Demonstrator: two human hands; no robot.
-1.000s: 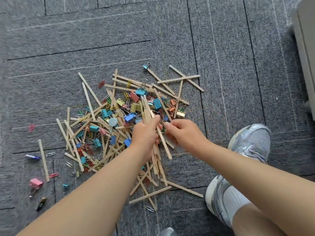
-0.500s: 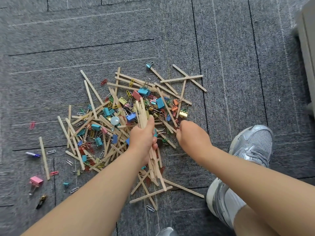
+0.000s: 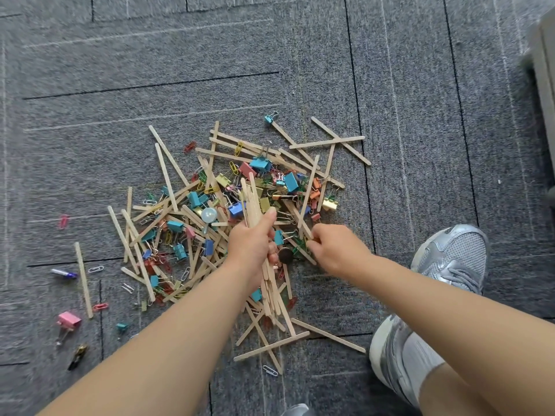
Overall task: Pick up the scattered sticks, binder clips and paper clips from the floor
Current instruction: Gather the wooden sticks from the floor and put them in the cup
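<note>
While the left hand (image 3: 255,244) keeps its fist round the stick bundle (image 3: 253,199), the right hand (image 3: 336,250) has returned to the pile (image 3: 186,223) on the carpet (image 3: 390,85) — fingertips (image 3: 312,237) pinching another stick (image 3: 300,222) by its end — so most clips (image 3: 258,163) remain ungathered.

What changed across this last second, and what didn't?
The right hand left the stick bundle, moved right to the pile and now appears to pinch a loose stick. The left hand kept gripping that bundle; the scattered clips stayed put.
</note>
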